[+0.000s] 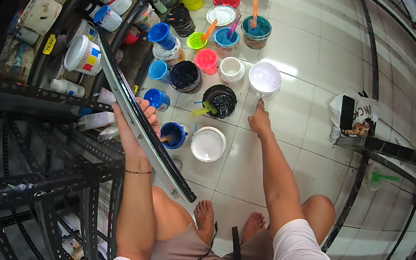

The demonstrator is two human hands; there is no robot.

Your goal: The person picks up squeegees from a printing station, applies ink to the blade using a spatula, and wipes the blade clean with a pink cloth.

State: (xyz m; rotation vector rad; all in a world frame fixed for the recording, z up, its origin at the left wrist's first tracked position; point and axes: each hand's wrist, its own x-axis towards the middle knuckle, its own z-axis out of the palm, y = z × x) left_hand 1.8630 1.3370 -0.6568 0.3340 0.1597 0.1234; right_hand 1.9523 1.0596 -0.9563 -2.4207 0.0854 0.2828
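My left hand (133, 127) grips the edge of a long flat frame with a dark rim (116, 83), held tilted on edge beside the metal shelving. My right hand (260, 119) reaches forward over the tiled floor with one finger stretched out toward a white lidded tub (264, 78); it holds nothing. Between my hands stand a black tub with a yellow-green stick (220, 100), a blue paint pot with a stick (174, 134) and a white lid or tub (208, 144). My bare feet and knees show below.
Several open paint pots in blue, pink, green and teal (255, 30) crowd the floor ahead. Black metal shelving (32, 177) with bottles and tubs fills the left. A white bag (355, 114) and a black metal frame (399, 152) lie to the right.
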